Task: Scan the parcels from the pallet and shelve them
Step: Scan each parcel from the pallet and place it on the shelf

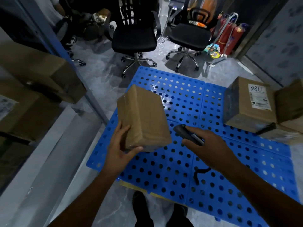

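Left hand [122, 145] is gripping the near lower corner of a plain brown parcel [142, 117], thumb across the near end, fingers [125, 128] up the left face; the parcel is being held tilted at centre frame, clear of the blue perforated pallet [218, 182] under it. Right hand [207, 141] is closed around a dark handheld scanner [188, 132], its head pointing up-left toward the parcel's right side, just beside it, not touching.

No label is showing on the faces turned toward the camera (it may be on the underside or far side; cannot tell). Judgement: the step in hand is the scan. To do it well, the left wrist should be rotating the parcel until the label faces the scanner head, flat and steady, with fingers off the barcode.

Right edge of frame: more parcels are sitting on the pallet, one labelled box [250, 104] with handwriting on top. Left of frame: the shelf unit [54, 46] is already holding brown boxes [39, 71], so the destination is near, on the left-hand side.
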A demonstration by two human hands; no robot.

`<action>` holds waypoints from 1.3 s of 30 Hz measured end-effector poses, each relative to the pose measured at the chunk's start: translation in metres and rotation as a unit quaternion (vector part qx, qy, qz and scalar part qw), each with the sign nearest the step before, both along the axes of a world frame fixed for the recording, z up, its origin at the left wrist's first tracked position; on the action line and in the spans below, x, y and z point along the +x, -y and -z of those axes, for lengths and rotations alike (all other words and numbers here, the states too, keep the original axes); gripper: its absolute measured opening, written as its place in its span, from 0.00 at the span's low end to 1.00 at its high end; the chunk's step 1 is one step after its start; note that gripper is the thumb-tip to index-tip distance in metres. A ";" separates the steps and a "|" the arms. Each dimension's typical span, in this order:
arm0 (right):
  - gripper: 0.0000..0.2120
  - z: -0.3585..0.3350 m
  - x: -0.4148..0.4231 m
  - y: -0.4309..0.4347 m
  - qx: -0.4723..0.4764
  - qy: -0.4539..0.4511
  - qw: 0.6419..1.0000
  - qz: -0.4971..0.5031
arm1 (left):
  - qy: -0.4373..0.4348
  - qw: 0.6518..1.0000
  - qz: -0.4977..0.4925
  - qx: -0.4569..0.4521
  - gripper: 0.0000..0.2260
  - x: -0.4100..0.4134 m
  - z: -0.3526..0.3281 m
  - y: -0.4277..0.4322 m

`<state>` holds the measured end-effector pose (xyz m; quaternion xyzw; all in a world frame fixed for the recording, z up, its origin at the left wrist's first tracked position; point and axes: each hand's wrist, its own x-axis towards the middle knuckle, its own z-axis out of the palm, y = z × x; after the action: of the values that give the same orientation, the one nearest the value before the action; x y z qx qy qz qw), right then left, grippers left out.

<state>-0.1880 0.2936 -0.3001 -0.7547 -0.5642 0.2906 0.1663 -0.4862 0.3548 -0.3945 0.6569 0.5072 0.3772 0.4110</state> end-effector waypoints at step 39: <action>0.24 -0.117 -0.075 -0.096 -0.004 0.452 0.794 -0.407 | 0.081 0.993 -0.085 -0.029 0.50 -0.003 0.011 -0.001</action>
<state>-0.2634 0.3893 -0.1833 -0.5015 -0.8290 -0.0407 -0.2440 -0.4890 0.3557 -0.4059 0.5670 0.5367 0.4478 0.4359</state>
